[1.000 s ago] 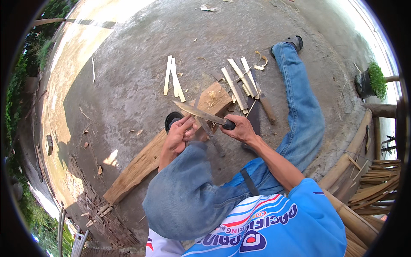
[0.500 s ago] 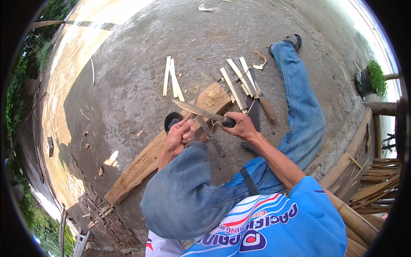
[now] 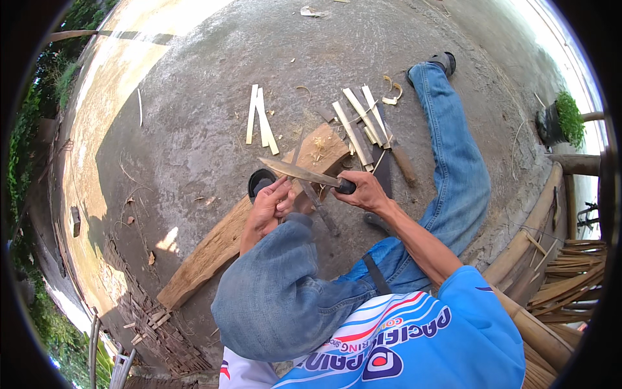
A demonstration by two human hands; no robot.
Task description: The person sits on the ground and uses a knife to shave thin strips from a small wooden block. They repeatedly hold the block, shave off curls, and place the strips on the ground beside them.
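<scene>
My right hand (image 3: 364,193), right of plank (image 3: 210,259): wrapped round knife (image 3: 304,172), long axis leftward over plank; left hand (image 3: 267,207), nearer tip, curled, contents unclear

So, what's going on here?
Someone's right hand grips a knife by its dark handle, pointing it left above a wooden beam. The left hand is close to the blade; I can't tell whether it touches. Flat pale strips lie on the ground farther off.
</scene>
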